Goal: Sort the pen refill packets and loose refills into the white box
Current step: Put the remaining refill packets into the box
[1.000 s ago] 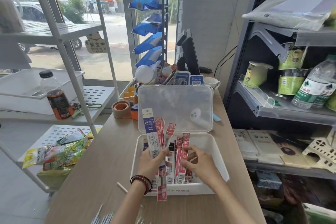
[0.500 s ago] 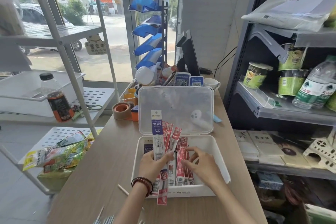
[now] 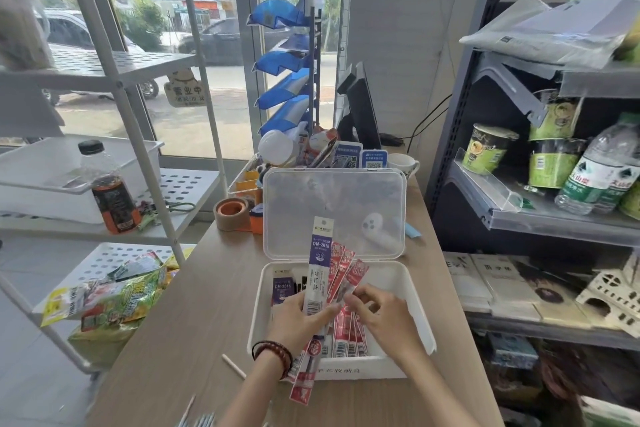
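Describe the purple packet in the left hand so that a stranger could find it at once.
On the wooden counter stands an open white box with its clear lid raised. Over it the left hand holds a fan of narrow packets. The purple packet is the tallest, white-topped with a purple band reading DM-2018; its neighbours in the fan are red packets.

The white box is smooth, matt, opaque plastic; its lid translucent frosted plastic. The refill packets are glossy printed film. The counter shows matt wood grain. The shelf rack is white-painted perforated metal.
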`<state>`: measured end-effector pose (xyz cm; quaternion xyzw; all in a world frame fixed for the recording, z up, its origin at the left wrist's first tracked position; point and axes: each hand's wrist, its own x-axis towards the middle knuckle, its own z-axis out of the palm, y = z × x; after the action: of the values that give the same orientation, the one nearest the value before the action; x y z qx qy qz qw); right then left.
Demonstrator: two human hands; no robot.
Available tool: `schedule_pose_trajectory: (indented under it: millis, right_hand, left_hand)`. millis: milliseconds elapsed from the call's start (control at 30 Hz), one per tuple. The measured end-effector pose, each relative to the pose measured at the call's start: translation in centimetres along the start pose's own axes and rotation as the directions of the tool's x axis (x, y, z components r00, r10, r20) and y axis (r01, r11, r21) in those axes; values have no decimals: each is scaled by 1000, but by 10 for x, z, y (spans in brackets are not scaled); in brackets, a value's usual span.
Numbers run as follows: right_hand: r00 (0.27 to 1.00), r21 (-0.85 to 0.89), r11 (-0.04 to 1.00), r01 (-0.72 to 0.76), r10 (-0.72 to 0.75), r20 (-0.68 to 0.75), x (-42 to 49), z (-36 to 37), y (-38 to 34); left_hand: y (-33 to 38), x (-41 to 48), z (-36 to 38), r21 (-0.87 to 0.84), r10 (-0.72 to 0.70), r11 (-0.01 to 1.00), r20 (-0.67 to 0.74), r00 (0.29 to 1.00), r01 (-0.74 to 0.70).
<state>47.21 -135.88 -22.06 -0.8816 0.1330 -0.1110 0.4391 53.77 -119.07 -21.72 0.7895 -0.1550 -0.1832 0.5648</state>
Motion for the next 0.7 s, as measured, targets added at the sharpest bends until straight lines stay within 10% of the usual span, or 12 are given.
schedule_pose_trajectory:
  millis: [700]
  right_hand:
    - [985,214,974,-80,109,-130,3,-4,1]
  left_hand:
    - [3,4,-3,-166,-118,981,-99,988,100]
